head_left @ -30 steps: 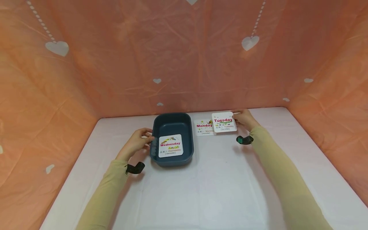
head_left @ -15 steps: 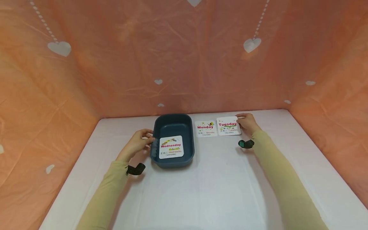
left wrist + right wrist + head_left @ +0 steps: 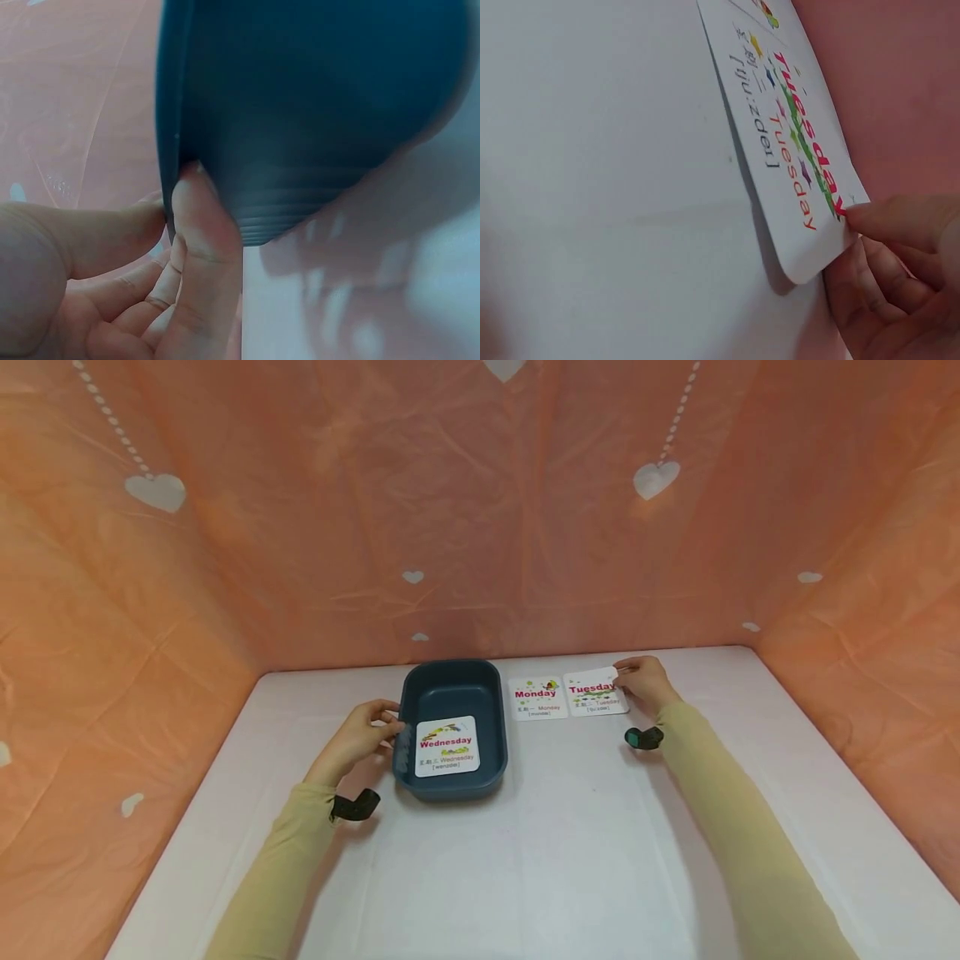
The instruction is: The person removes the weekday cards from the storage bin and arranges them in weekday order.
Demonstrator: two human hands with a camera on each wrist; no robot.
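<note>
My left hand (image 3: pixel 360 735) pinches the left rim of a dark blue rectangular tub (image 3: pixel 491 727), thumb on one side of the wall and a finger on the other in the left wrist view. Inside the tub lies a white card reading Wednesday (image 3: pixel 447 747). With thumb and fingers my right hand (image 3: pixel 647 682) pinches the right edge of the Tuesday card (image 3: pixel 791 142). That edge is slightly raised, casting a thin shadow on the table in the right wrist view. Close on its left lies the Monday card (image 3: pixel 538 699), flat, beside the tub.
A white cloth-covered table (image 3: pixel 525 860) carries everything. Behind it and along both sides hang orange sheets (image 3: pixel 480 527) with white hearts, reaching the table's back edge.
The Tuesday card, held in my right hand, has moved right and down, off the Monday card it overlapped, to a spot beside it. The left hand stays on the tub.
</note>
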